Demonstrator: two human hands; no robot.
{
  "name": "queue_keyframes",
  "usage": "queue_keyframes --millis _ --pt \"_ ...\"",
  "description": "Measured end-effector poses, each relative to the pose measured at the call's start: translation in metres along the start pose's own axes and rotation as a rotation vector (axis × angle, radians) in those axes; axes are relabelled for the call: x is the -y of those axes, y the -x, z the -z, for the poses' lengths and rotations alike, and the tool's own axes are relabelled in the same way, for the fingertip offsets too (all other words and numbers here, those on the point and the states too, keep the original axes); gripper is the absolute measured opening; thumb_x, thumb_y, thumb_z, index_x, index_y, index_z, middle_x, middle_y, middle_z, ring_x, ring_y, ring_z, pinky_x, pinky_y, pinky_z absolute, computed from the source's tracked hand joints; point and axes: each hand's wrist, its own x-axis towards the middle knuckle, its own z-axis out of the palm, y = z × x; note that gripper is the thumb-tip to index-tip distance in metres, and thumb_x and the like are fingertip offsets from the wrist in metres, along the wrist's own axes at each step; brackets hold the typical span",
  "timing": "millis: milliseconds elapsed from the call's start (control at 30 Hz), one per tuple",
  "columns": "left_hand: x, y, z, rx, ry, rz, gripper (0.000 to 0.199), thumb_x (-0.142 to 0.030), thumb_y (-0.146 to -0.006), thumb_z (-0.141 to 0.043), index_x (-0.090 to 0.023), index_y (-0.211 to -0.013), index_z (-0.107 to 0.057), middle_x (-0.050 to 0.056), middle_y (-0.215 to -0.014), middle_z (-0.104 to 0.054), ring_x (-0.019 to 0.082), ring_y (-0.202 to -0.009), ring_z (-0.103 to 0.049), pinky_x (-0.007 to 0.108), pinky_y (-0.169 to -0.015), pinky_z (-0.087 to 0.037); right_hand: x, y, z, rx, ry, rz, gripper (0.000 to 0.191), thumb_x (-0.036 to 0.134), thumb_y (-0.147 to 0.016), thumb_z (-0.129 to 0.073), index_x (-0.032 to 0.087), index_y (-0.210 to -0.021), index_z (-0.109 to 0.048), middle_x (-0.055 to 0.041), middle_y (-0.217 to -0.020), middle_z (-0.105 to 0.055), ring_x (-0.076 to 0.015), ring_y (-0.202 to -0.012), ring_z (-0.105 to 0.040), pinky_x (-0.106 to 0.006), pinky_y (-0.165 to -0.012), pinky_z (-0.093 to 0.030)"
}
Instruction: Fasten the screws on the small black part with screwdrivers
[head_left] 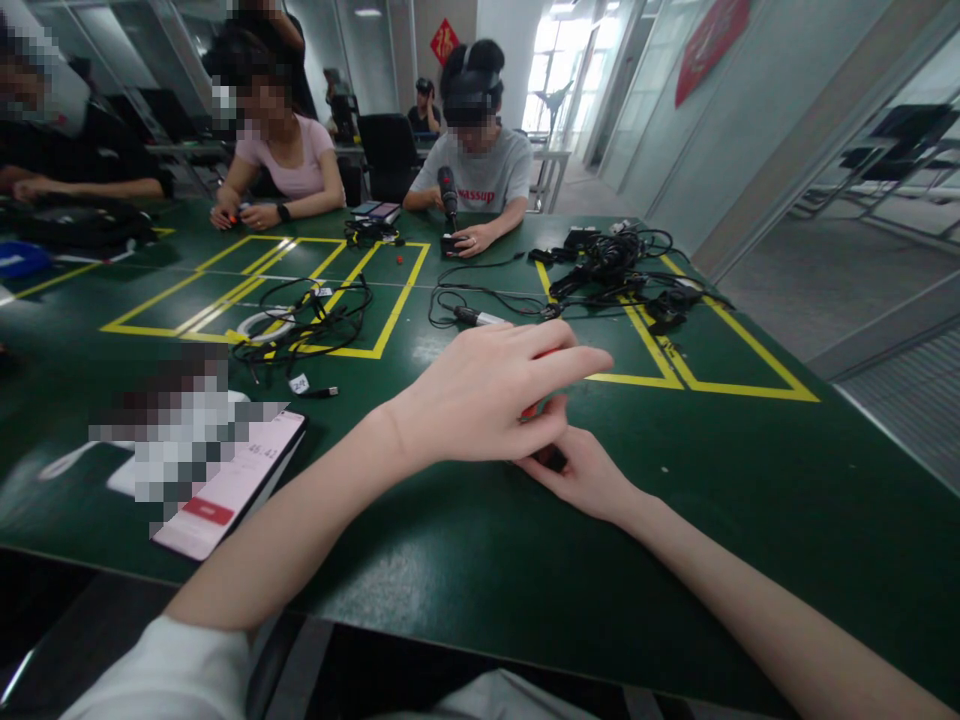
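My left hand reaches over from the left above the table, its fingers bent and closed over a small thing mostly hidden beneath them. Bits of a red-orange part show between these fingers. Lower and to the right, my right hand meets it, with thumb and fingers closed around a dark part. Whether the red and dark parts belong to one object I cannot tell. Just beyond my left hand lies a black cable with a silver-and-black connector.
A phone lies left of my left forearm on the green table. Tangled cables sit at centre left, and a larger black cable heap at the right. Across the table, a person holds a power drill; others sit to the left.
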Motion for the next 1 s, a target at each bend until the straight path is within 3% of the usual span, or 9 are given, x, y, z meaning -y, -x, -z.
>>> queue_keyframes --millis 100,267,367,500,667,1000 --pt "0.0011 0.0 -0.0001 -0.011 0.017 -0.005 0.037 -0.014 -0.097 -0.045 -0.016 -0.13 -0.063 0.011 -0.122 -0.069 0.021 -0.109 -0.068 0.032 -0.092 -0.054 -0.0008 0.0001 0.0011 0.01 -0.038 -0.055 0.014 0.035 -0.098 -0.066 0.022 -0.099 -0.066 -0.0009 -0.075 -0.07 -0.0192 -0.062 -0.066 -0.029 -0.057 -0.051" --pt "0.0045 0.0013 -0.0011 -0.006 0.044 0.07 0.036 -0.021 -0.106 -0.041 -0.019 -0.137 -0.06 0.009 -0.127 -0.067 0.018 -0.103 -0.07 0.027 -0.084 -0.055 -0.0017 0.0003 0.0031 0.058 -0.049 -0.112 0.016 0.033 -0.096 -0.069 0.02 -0.106 -0.066 -0.0014 -0.077 -0.071 -0.0189 -0.064 -0.066 -0.03 -0.062 -0.054" --pt "0.006 0.001 -0.0003 -0.004 0.044 0.05 0.036 -0.024 -0.103 -0.046 -0.018 -0.136 -0.06 0.009 -0.121 -0.068 0.018 -0.1 -0.069 0.029 -0.083 -0.055 -0.0031 0.0007 0.002 0.049 -0.075 -0.116 0.017 0.036 -0.096 -0.07 0.021 -0.103 -0.067 -0.0015 -0.077 -0.071 -0.0188 -0.064 -0.066 -0.03 -0.062 -0.054" --pt "0.0059 -0.0009 0.0008 -0.01 0.063 0.02 0.04 -0.015 -0.098 -0.045 -0.014 -0.134 -0.062 0.011 -0.121 -0.067 0.02 -0.105 -0.067 0.031 -0.089 -0.055 -0.004 0.001 0.0007 0.049 -0.089 -0.121 0.018 0.037 -0.096 -0.069 0.021 -0.104 -0.067 -0.0012 -0.076 -0.07 -0.0189 -0.063 -0.065 -0.03 -0.062 -0.053" --pt "0.0056 -0.001 -0.0007 -0.008 0.043 0.054 0.04 -0.02 -0.106 -0.04 -0.017 -0.141 -0.058 0.011 -0.123 -0.066 0.019 -0.1 -0.068 0.029 -0.082 -0.054 -0.0029 0.0005 0.0024 0.084 -0.106 -0.141 0.02 0.033 -0.096 -0.068 0.02 -0.111 -0.065 -0.0021 -0.079 -0.07 -0.0194 -0.066 -0.065 -0.031 -0.064 -0.054" --pt "0.0041 0.0009 0.0025 0.012 0.053 0.056 0.041 -0.027 -0.104 -0.045 -0.017 -0.142 -0.059 0.009 -0.121 -0.067 0.017 -0.095 -0.069 0.028 -0.08 -0.055 -0.0036 -0.0004 -0.0007 0.063 -0.151 -0.172 0.018 0.036 -0.094 -0.069 0.021 -0.101 -0.064 -0.0001 -0.073 -0.066 -0.0181 -0.063 -0.06 -0.03 -0.061 -0.049"
